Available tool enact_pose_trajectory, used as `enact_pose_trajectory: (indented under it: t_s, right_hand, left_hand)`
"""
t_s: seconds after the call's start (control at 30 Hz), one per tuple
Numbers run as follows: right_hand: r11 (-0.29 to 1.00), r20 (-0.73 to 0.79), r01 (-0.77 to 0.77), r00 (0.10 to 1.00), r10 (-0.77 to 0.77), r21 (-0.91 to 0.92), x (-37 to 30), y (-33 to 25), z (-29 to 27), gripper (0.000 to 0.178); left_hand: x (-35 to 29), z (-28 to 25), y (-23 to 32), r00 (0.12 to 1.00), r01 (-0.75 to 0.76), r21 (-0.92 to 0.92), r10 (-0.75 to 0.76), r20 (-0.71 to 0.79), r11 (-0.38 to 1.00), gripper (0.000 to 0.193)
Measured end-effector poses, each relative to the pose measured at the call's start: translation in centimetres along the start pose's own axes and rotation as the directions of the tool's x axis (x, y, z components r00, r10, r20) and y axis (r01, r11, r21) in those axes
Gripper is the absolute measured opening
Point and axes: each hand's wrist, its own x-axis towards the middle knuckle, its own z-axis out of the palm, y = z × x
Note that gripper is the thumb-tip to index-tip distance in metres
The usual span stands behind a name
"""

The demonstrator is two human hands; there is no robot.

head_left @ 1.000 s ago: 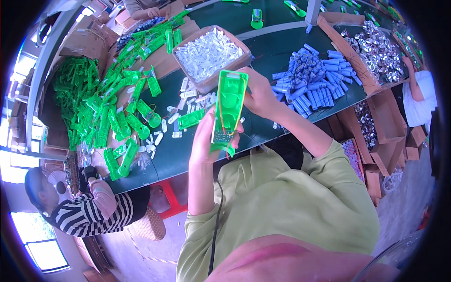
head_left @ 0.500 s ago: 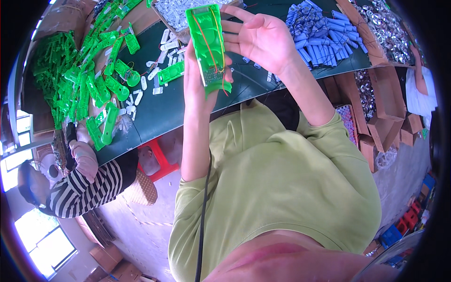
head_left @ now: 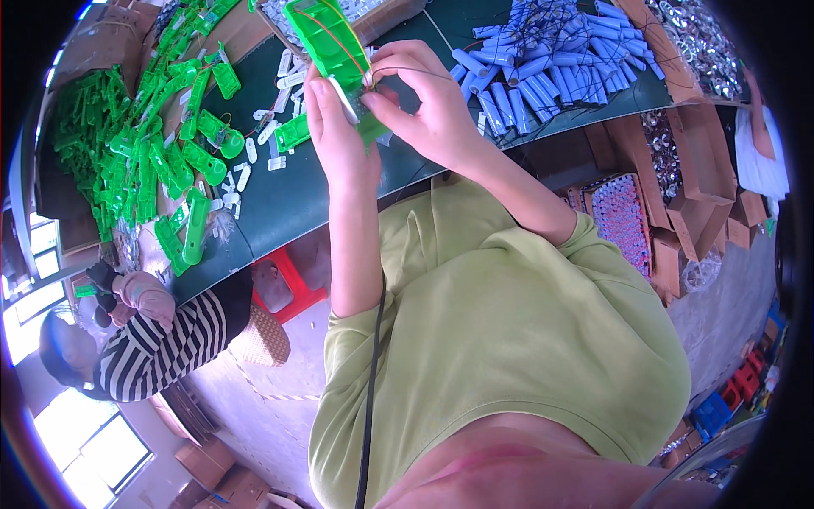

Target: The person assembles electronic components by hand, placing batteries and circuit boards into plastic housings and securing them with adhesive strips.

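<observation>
Currently, the left hand [head_left: 342, 140] grips one green casing [head_left: 329, 49] while the right hand [head_left: 437, 119] pinches at its two coloured wires [head_left: 342, 42].

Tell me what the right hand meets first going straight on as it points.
Likely the green casing in the left hand, almost at once: the right hand has its fingertips at the casing's near end; depth is unclear.

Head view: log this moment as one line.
left hand: holds green housing; right hand: at housing's near end, grip unclear; red wire: along housing's inside; blue cylinders: heaped at right
</observation>
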Motion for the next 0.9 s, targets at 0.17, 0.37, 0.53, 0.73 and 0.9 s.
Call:
enact_pose_trajectory:
  t_s: [0.17,0.37,0.53,0.73,0.9]
  right_hand:
    - [0.984,-0.068,-0.063,0.995,0.075,0.166,-0.3,0.5,0.7,0.017]
    - [0.780,-0.044,-0.241,0.945,0.324,0.577,-1.6,1.2,1.7,0.012]
    - [0.704,0.139,-0.329,0.939,0.314,0.630,-1.0,1.5,-1.4,0.014]
    - [0.855,0.207,-0.372,0.926,0.316,0.361,0.4,1.9,0.0,0.019]
    - [0.460,0.267,-0.418,0.894,0.359,0.783,0.8,2.6,-2.8,0.026]
  left_hand:
    - [0.2,0.5,-0.4,0.989,-0.065,0.014,0.066,-0.132,0.998,0.040]
    - [1.0,1.3,-0.8,0.969,-0.097,0.011,0.097,-0.227,0.995,0.037]
    - [0.9,0.8,-0.3,0.969,-0.066,0.002,0.064,-0.237,0.998,0.041]
    - [1.0,0.7,-1.1,0.941,-0.109,0.069,0.125,-0.313,0.992,0.042]
    - [0.7,-0.6,-0.2,0.973,-0.069,0.060,0.080,-0.215,0.996,0.046]
